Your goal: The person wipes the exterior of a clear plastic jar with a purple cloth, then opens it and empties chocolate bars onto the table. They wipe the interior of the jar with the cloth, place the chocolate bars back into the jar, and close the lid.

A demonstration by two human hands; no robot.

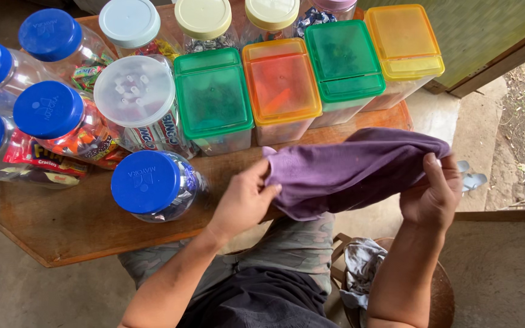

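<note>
My left hand (244,200) pinches one end of the purple cloth (350,170), my right hand (435,197) grips the other end, fingers closed on it; the cloth hangs stretched between them over the near edge of the wooden table (62,225); just beyond my left hand stands a blue-lidded jar (147,182); farther back, green and orange lidded boxes (281,79) sit in a row.

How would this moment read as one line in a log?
left hand: grips purple cloth | right hand: grips other end | cloth: stretched over wooden table edge | nearest: blue-lidded jar
</note>
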